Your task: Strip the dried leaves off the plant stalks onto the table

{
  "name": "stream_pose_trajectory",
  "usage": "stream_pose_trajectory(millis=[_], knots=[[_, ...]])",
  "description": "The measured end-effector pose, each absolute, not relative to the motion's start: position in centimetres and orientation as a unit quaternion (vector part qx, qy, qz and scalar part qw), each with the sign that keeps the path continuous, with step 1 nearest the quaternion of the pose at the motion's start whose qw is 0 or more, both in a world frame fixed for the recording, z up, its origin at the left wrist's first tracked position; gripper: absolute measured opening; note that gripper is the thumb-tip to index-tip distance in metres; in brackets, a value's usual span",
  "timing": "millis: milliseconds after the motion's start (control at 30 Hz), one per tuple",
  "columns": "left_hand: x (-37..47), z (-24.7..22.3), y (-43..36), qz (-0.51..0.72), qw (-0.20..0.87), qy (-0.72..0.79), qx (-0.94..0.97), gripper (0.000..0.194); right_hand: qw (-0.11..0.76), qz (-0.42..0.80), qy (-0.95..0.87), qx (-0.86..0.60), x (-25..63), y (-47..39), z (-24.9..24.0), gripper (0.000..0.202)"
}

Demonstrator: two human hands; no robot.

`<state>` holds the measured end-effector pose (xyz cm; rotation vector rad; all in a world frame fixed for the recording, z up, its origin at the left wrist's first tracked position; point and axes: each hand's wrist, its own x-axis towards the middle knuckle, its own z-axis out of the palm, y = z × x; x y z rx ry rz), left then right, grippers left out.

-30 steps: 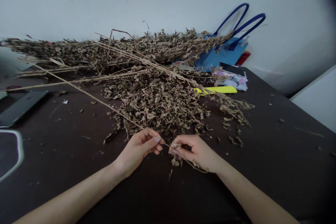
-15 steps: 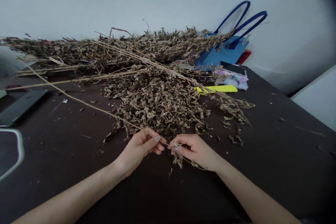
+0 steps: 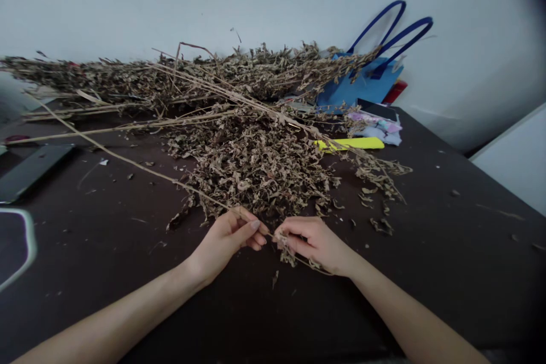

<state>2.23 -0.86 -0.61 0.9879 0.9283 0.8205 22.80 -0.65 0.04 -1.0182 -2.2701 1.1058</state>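
A long dried plant stem [image 3: 140, 166] runs from the far left of the table down to my hands. My left hand [image 3: 232, 239] pinches it between thumb and fingers. Close beside it, my right hand [image 3: 313, 243] is closed on the leafy end of the same stem, with dried leaves [image 3: 289, 256] hanging below the fingertips. Just beyond both hands lies a heap of loose dried leaves [image 3: 256, 168]. The fingertips of my right hand are partly covered by leaves.
Bundled dried plants [image 3: 191, 82] lie along the wall, with bare stems [image 3: 128, 127] reaching left. At the back right are a blue bag [image 3: 354, 85], a bright yellow strip [image 3: 362, 144] and a dark phone-like slab [image 3: 377, 109]. Another dark flat object [image 3: 36, 170] lies left.
Both hands stay almost in place, still holding the stem. The leaves at my right fingertips have shifted slightly. The whole view has moved a little.
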Motion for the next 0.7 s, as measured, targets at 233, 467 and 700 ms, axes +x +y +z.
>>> stream_pose_trajectory(millis=[233, 467, 700], knots=[[2.1, -0.8, -0.9, 0.349, 0.688, 0.415, 0.482, 0.017, 0.246, 0.326, -0.839, -0.359, 22.7, -0.6, -0.6, 0.018], [2.1, -0.8, -0.8, 0.37, 0.68, 0.425, 0.47, 0.012, 0.232, 0.354, -0.832, -0.359, 23.0, -0.5, -0.5, 0.024], [2.1, -0.9, -0.8, 0.366, 0.669, 0.429, 0.485, 0.015, 0.201, 0.374, -0.828, -0.366, 23.8, -0.2, 0.5, 0.027]])
